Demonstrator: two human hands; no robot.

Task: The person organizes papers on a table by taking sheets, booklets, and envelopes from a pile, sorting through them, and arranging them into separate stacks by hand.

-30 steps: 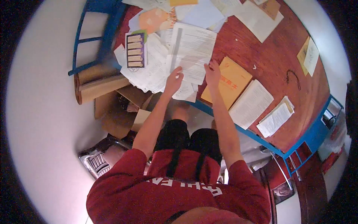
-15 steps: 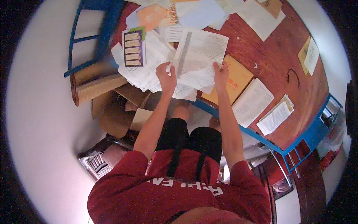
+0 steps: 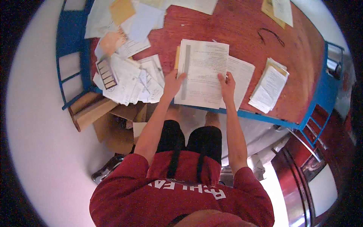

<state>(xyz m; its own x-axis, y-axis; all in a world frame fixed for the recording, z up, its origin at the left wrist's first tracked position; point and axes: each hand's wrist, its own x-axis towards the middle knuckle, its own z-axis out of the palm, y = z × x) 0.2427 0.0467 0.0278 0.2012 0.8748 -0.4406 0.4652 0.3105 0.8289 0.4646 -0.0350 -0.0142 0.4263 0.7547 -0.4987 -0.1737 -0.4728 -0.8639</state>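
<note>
A printed sheet of paper (image 3: 204, 72) with a grey band down its left side is held upright to my view between both hands. My left hand (image 3: 174, 84) pinches its left edge, and my right hand (image 3: 227, 86) grips the right edge with thumb on top. Behind it, an orange envelope (image 3: 177, 58) shows only as a thin strip. To the right, a stack of printed pages (image 3: 242, 73) lies partly covered by the sheet. Left of my left hand is a loose pile of papers (image 3: 126, 83), topped by a dark card with pale panels (image 3: 107, 74).
A bundle of folded papers (image 3: 269, 87) lies right on the red-brown table (image 3: 227, 26), near a dark cord (image 3: 271, 34). More papers and an orange sheet (image 3: 112, 42) spread at the far left. An open cardboard box (image 3: 109, 130) stands below the blue table edge.
My view has turned, shifting the table's contents. Both hands have carried the sheet rightward from the loose pile, over the orange envelope, which it now mostly hides.
</note>
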